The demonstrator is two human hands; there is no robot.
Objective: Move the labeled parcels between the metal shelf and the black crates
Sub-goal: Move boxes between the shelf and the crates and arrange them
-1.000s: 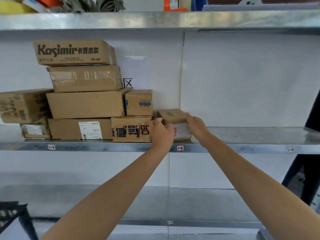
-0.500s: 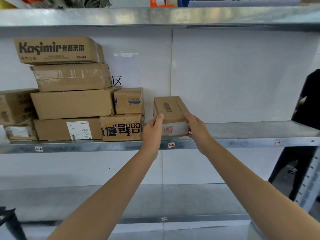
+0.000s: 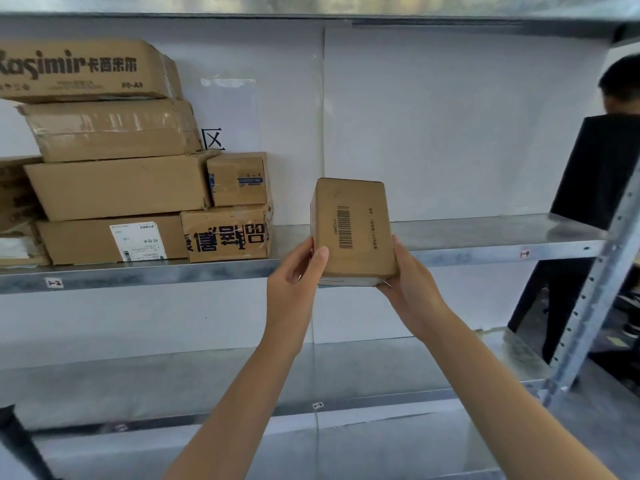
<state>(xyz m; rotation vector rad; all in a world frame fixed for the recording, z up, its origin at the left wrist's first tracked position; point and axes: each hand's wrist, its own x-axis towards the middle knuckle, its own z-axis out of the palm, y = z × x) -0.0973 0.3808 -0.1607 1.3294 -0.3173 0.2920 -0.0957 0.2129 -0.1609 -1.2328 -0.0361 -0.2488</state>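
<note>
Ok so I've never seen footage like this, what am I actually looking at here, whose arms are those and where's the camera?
There is no machine here: these are a person's two bare arms. The camera sits on that person's head, looking forward and down, so you see roughly what they see. The left hand and right hand hold a small cardboard box with a barcode between them, in the air, the grip at its lower end. Behind it is a metal shelf. On the shelf's left part stands a stack of cardboard parcels, some with printed labels. At the right edge another person in dark clothes stands beyond the shelf.
</note>
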